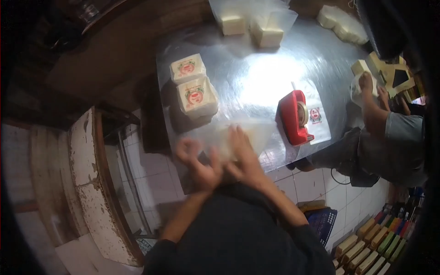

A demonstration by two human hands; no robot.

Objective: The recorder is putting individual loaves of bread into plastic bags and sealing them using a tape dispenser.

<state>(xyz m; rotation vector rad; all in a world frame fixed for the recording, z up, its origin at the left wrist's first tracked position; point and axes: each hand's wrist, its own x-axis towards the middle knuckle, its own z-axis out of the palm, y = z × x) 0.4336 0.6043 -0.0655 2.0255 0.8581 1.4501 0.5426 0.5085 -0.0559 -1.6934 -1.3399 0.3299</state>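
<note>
My left hand (pixel 202 165) is blurred, with its fingers apart, at the left side of a pale block in a clear plastic bag (pixel 256 137). Flat against the bag's near part lies my right hand (pixel 242 154), its fingers stretched out. Whether either palm touches the block cannot be told through the blur. Beyond them, two wrapped packs with red print (pixel 195 94) sit one behind the other at the table's left. To the right stands a red tape dispenser (pixel 292 118) with a roll of tape, beside a stack of printed plastic bags (pixel 318 120).
Two pale blocks in open clear bags (pixel 270 36) stand at the metal table's (pixel 233 65) far side, with wrapped packs (pixel 342 25) at the far right. A co-worker (pixel 388 137) handles a block at the right edge. Left is a worn wooden cabinet (pixel 99 185); crates stand lower right.
</note>
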